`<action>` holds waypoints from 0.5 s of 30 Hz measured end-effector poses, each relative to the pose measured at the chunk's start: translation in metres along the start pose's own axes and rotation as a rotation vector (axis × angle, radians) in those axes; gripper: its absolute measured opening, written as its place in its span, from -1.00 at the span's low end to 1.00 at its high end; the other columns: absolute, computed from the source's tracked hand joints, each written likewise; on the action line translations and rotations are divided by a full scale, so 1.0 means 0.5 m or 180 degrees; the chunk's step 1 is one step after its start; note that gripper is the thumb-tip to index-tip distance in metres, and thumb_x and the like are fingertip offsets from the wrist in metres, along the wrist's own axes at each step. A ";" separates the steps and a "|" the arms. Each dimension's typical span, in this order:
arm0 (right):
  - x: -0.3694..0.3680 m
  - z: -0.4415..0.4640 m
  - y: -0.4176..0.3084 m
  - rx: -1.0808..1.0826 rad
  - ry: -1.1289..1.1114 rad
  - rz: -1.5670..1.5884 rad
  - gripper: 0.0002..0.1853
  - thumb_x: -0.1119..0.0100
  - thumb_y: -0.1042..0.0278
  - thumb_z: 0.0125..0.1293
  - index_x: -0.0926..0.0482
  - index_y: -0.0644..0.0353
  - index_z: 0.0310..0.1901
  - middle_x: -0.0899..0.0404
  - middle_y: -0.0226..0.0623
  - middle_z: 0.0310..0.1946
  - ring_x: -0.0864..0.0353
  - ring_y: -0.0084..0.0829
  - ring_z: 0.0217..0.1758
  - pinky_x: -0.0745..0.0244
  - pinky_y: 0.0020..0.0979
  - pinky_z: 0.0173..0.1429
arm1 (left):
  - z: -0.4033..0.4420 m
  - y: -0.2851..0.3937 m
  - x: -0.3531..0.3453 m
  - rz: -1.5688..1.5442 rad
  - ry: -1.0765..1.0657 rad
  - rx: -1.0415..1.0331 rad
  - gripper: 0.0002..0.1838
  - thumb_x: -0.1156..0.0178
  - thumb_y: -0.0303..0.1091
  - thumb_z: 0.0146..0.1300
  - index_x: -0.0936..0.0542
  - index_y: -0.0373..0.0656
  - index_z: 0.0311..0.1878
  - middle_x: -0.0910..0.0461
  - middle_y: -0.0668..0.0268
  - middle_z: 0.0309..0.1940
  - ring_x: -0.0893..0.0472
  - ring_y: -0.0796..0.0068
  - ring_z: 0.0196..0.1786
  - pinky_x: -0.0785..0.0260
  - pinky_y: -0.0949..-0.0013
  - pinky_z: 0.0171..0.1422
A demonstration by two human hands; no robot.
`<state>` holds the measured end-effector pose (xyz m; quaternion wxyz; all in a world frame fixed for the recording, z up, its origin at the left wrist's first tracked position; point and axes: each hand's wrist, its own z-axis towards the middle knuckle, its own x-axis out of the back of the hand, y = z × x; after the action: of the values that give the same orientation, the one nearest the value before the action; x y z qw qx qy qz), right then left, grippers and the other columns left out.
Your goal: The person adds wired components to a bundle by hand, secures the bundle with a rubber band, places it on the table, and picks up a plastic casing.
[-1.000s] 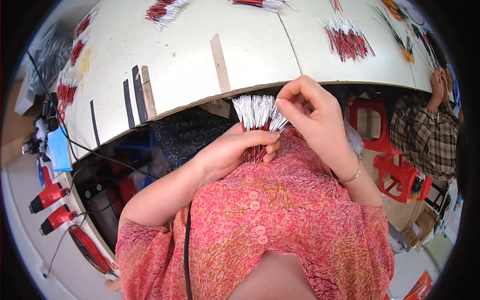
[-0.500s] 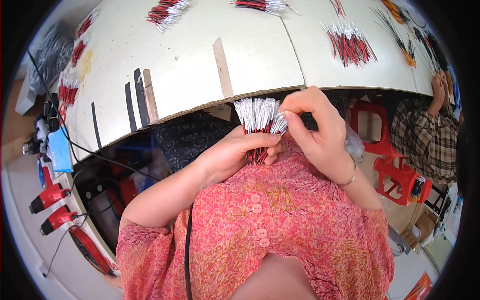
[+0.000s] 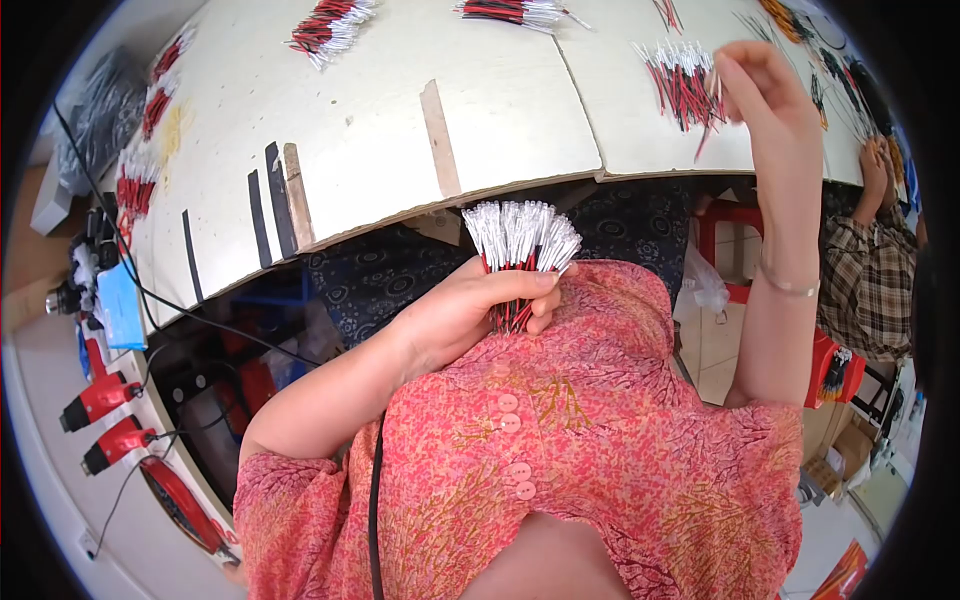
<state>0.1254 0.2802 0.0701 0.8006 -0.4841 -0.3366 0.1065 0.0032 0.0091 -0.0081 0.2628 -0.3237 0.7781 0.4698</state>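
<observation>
My left hand [image 3: 470,310] is wrapped round a thick bundle of short red and black wires [image 3: 522,240]. Their white ends fan out upward, just below the table's edge. Over the table at the right, my right hand [image 3: 765,90] pinches what looks like a single wire [image 3: 712,125], its red end hanging down and blurred by motion. Right beside those fingers lies a loose pile of red and black wires [image 3: 683,85] with white ends.
More wire bundles [image 3: 330,30] lie along the far and left parts of the white table [image 3: 380,140]. Red heat guns [image 3: 105,400] sit at the left. On the right are a red stool [image 3: 735,215] and a co-worker in a plaid sleeve [image 3: 870,290].
My right hand has moved from the held bundle up and right to the pile on the table, where a wire now hangs from its fingers. My left hand keeps its hold.
</observation>
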 end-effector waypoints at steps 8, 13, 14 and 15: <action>-0.026 0.081 0.099 0.0662 0.0065 -0.2074 -0.81 -0.20 0.25 0.37 -0.61 0.09 -0.06 -0.54 -0.46 -0.42 -0.40 -0.63 -0.43 -0.32 -0.55 -0.34 | -0.006 -0.004 -0.001 -0.0031 -0.0045 -0.0075 -0.64 -0.21 -0.31 0.34 -0.50 -0.31 0.11 -0.46 0.36 -0.46 -0.46 0.50 -0.36 -0.31 0.41 -0.25; -0.040 0.028 0.058 0.0610 0.0360 -0.1477 -0.78 -0.17 0.26 0.40 -0.63 0.15 -0.02 -0.61 -0.48 -0.33 -0.47 -0.66 -0.34 -0.39 -0.60 -0.22 | -0.004 0.002 0.002 -0.0030 0.0010 -0.0037 -0.64 -0.22 -0.32 0.32 -0.51 -0.31 0.10 -0.47 0.35 -0.46 -0.48 0.49 -0.35 -0.32 0.42 -0.24; -0.050 0.005 0.034 0.0530 0.0457 -0.0738 -0.76 -0.16 0.27 0.40 -0.64 0.19 -0.01 -0.62 -0.48 -0.29 -0.49 -0.66 -0.30 -0.41 -0.62 -0.16 | -0.003 0.002 0.003 -0.0018 0.0026 -0.0043 -0.65 -0.22 -0.32 0.32 -0.51 -0.31 0.09 -0.48 0.35 -0.46 -0.49 0.49 -0.35 -0.33 0.41 -0.23; -0.056 -0.022 0.006 0.0311 0.0187 -0.0579 -0.74 -0.12 0.29 0.42 -0.63 0.26 0.00 -0.64 -0.44 -0.24 -0.52 -0.63 -0.23 -0.42 -0.60 -0.08 | -0.001 0.001 0.004 -0.0024 0.0032 -0.0033 -0.65 -0.22 -0.32 0.32 -0.51 -0.31 0.09 -0.48 0.35 -0.46 -0.49 0.49 -0.35 -0.33 0.41 -0.23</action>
<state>0.1120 0.2603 0.0520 0.8392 -0.4149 -0.3499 0.0355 0.0015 0.0083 -0.0094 0.2590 -0.3304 0.7757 0.4712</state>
